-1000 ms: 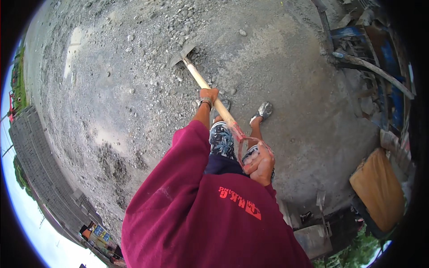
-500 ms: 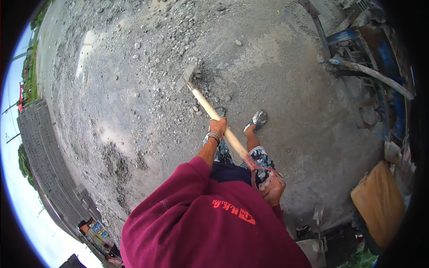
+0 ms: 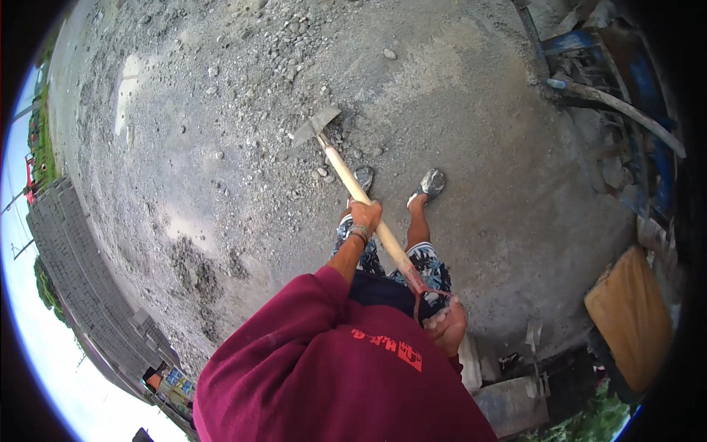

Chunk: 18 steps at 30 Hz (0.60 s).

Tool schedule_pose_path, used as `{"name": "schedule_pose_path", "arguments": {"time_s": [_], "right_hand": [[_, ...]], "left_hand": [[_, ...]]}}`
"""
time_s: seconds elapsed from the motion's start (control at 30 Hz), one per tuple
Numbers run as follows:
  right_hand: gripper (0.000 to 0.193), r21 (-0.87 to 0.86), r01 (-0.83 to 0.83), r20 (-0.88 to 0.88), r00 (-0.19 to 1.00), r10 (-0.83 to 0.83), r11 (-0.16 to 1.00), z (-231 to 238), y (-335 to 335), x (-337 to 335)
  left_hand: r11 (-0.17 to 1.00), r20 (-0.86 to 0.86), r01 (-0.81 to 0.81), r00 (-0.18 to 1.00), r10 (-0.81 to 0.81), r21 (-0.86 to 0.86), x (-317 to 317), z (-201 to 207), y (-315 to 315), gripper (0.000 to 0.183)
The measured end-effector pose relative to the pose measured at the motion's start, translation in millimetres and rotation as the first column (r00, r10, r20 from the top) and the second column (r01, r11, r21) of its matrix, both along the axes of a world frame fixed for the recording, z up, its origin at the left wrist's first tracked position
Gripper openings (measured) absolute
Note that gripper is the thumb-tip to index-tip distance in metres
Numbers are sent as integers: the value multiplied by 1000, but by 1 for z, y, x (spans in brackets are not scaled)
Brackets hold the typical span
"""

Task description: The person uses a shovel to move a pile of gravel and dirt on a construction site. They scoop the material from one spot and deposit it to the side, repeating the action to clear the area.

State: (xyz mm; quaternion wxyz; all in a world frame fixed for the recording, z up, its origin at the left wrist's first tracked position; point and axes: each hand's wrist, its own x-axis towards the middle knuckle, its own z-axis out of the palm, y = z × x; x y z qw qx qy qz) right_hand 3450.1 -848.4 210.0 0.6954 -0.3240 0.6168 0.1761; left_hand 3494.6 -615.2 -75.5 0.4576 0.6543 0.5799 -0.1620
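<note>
I hold a shovel [image 3: 342,169] slantwise in front of my body. My left hand [image 3: 365,215] is wrapped round the middle of its pale wooden shaft, with bands on the wrist. Near my waist, my right hand [image 3: 449,324] is closed on the reddish D-shaped grip at the top end; part of that grip is hidden by the fingers. The shovel's grey metal blade [image 3: 317,126] is at the gravel, just ahead of my feet, and shows no heaped load. I cannot tell whether its edge touches the ground.
Wet gravel ground [image 3: 250,132] spreads ahead, with loose stones [image 3: 293,55] beyond the blade and a puddle [image 3: 127,92] at left. A block wall [image 3: 81,258] runs along the left. Blue-and-rusty scrap [image 3: 633,96], a pole [image 3: 622,110] and a tan panel [image 3: 633,324] stand at right.
The shovel has been drawn slightly back toward my body, and its blade has turned to show more of its face. Both hands keep their grip.
</note>
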Motion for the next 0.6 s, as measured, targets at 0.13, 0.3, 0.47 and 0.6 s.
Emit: {"name": "schedule_pose_path", "arguments": {"time_s": [0.13,0.3,0.47,0.6], "right_hand": [[33,-180,-258,124,951,282,949,38,-34,-48],[28,-32,10,244,970,-2,999,-6,-14,-19],[25,11,105,117,987,-106,994,-54,53,87],[27,55,119,148,981,-126,991,-39,34,89]], "left_hand": [[956,-136,26,988,-69,-293,-14,47,-31,59],[976,53,215,976,-213,-44,79,43,-30,47],[880,-25,472,880,-474,-56,224,6,6,51],[867,-70,489,866,-496,-99,214,2,-18,48]]}}
